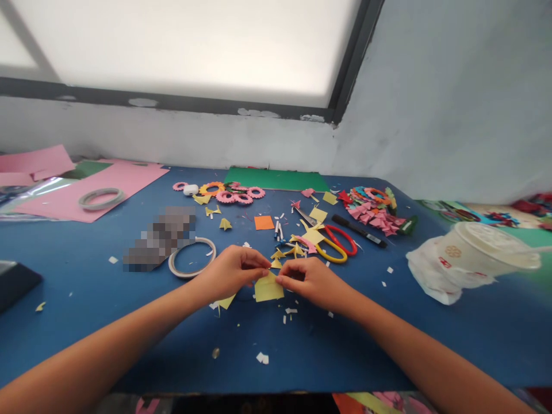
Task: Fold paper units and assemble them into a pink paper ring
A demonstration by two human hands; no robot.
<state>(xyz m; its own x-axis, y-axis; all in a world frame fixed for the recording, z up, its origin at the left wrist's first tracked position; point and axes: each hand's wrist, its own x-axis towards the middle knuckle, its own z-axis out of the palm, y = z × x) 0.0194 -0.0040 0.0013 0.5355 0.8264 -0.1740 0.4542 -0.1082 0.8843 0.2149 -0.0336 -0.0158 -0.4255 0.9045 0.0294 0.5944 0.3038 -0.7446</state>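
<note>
Between my two hands is a small yellow paper square (269,289), held near its upper edge. My left hand (233,270) pinches its left side with thumb and fingertips. On the right side, my right hand (308,279) grips the paper in the same way. Just beyond the fingers lie several folded yellow paper pieces (295,250). Another bit of yellow paper (226,301) rests partly under my left hand. Scissors (340,244) with red and yellow handles lie past my right hand, and a roll of tape (172,265) sits by my left wrist.
Across the blue table (172,351) are white scraps, an orange square (264,222) and a black marker (360,231). Paper rings (235,198) and a pink folded pile (379,215) lie farther back. A bagged cup (470,259) stands right; pink sheets (64,198) with another tape roll (101,198) lie left.
</note>
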